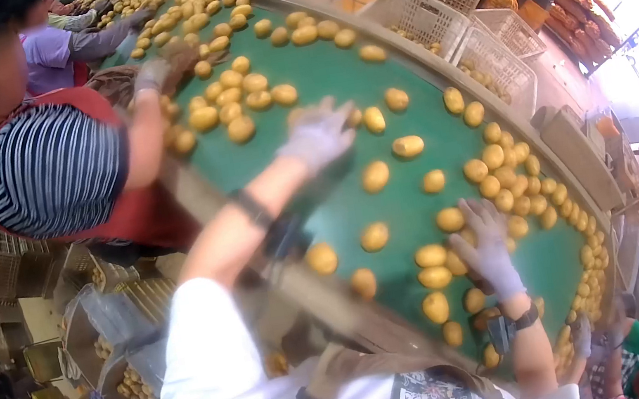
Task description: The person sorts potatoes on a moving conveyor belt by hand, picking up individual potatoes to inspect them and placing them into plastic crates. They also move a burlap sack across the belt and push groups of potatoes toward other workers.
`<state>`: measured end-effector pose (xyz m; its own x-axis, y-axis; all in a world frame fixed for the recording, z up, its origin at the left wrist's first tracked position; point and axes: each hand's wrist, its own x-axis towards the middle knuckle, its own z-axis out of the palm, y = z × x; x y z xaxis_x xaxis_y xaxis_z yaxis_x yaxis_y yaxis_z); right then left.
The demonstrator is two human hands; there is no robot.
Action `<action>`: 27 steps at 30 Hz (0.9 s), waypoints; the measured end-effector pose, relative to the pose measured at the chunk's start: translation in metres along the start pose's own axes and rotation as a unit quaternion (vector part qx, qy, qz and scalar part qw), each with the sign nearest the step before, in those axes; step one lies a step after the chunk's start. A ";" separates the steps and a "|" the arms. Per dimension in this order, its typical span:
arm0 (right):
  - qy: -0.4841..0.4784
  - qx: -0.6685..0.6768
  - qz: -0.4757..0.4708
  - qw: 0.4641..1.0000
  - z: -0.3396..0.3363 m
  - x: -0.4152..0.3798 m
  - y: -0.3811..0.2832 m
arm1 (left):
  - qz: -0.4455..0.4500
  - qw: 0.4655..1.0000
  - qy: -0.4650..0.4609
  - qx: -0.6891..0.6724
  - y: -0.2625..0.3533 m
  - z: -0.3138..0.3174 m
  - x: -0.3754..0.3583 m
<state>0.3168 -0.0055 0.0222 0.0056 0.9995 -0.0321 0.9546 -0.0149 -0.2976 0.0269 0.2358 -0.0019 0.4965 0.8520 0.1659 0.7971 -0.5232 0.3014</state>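
Yellow potatoes [408,146] lie scattered over a green sorting belt [248,173]. My left hand [318,136], in a pale glove, reaches across the belt with its fingers apart; potatoes show at its fingertips and partly behind it. Closer to me, my right hand [487,252], gloved too, rests over a cluster of potatoes with its fingers stretched out. It partly covers several of them, and one potato [450,220] sits beside its fingers. Neither hand visibly grips a potato, though what lies under the palms is hidden.
At left, a person in a striped top [51,167] has a gloved hand [152,75] by the potatoes; others stand beyond. A raised rim [435,85] edges the belt's far side. Behind it stand plastic crates [416,17]. Another person [635,346] is at lower right.
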 end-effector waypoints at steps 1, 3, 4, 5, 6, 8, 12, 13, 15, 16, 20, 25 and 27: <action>0.032 0.046 -0.009 0.998 0.000 -0.007 0.008 | -0.024 0.999 -0.043 0.010 0.008 0.007 0.015; 0.096 0.139 -0.025 0.985 0.002 -0.025 0.038 | -0.017 0.997 -0.069 0.002 0.023 0.031 0.032; 0.115 0.126 0.004 0.985 -0.001 -0.038 0.059 | 0.012 0.998 -0.059 -0.017 0.031 0.053 0.029; 0.136 0.113 0.032 0.984 -0.006 -0.046 0.079 | 0.040 0.997 -0.048 -0.034 0.036 0.067 0.024; 0.176 0.099 0.098 0.974 -0.014 -0.048 0.090 | 0.049 0.996 -0.073 -0.030 0.048 0.063 0.013; 0.186 -0.059 0.109 0.975 -0.017 -0.062 0.132 | 0.099 0.993 -0.065 0.000 0.059 0.064 -0.012; 0.108 -0.141 0.083 0.981 -0.009 -0.065 0.125 | 0.174 0.970 -0.167 0.004 0.068 0.034 -0.056; 0.099 -0.037 0.130 0.986 -0.012 -0.059 0.101 | 0.150 0.976 -0.151 -0.044 0.065 0.022 -0.069; 0.110 -0.060 0.116 0.985 -0.010 -0.061 0.092 | 0.106 0.977 -0.121 -0.140 0.052 -0.004 -0.099; 0.115 -0.071 0.119 0.984 -0.019 -0.053 0.075 | 0.077 0.984 -0.067 -0.149 0.046 -0.020 -0.116; 0.162 0.018 -0.033 0.986 -0.025 0.011 0.044 | -0.030 0.992 0.084 -0.084 0.013 -0.039 -0.164; 0.213 0.070 -0.284 0.932 0.020 0.125 -0.054 | -0.019 0.973 0.224 -0.043 0.011 -0.009 -0.192; 0.155 0.070 -0.296 0.940 0.046 0.168 -0.105 | -0.006 0.967 0.254 -0.025 0.013 -0.010 -0.196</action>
<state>0.2035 0.1628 0.0039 -0.4072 0.7933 0.4527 0.7690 0.5651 -0.2987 -0.0635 0.0626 -0.0212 0.2450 0.7630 0.5981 0.7775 -0.5232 0.3489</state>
